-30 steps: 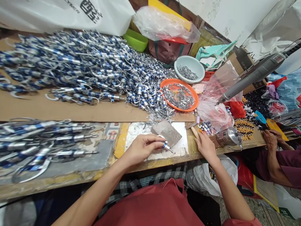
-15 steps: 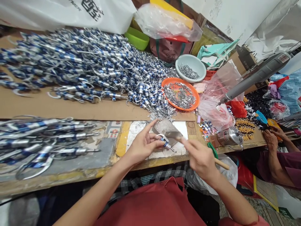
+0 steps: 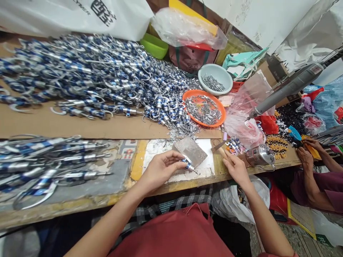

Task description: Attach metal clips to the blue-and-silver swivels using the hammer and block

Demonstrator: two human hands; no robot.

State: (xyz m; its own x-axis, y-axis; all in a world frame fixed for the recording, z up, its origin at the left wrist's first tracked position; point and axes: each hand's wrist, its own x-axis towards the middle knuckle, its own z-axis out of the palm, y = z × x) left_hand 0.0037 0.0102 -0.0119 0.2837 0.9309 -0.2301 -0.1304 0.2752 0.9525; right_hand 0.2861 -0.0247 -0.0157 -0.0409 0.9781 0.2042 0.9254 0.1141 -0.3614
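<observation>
My left hand (image 3: 163, 167) pinches a small blue and silver metal fitting (image 3: 189, 165) with a ring at its tip. It holds the fitting over the front edge of a flat grey metal block (image 3: 190, 150). The block lies on a white sheet (image 3: 152, 153) on the bench. To the right, my right hand (image 3: 237, 169) is closed around the pale wooden handle of a hammer. The dark hammer head (image 3: 218, 147) is close to the bench top, apart from the block; whether it touches the wood I cannot tell.
A heap of blue and silver fittings (image 3: 102, 71) covers the cardboard at the left. Behind the block are an orange tray (image 3: 223, 110) of small metal parts and a pale bowl (image 3: 229, 71) of pins. A grey electric screwdriver (image 3: 286, 91) hangs at the right, near a co-worker's hands (image 3: 305, 159).
My right hand has moved right with the hammer, away from the block, uncovering its top. My left hand stays nearly in place with the fitting.
</observation>
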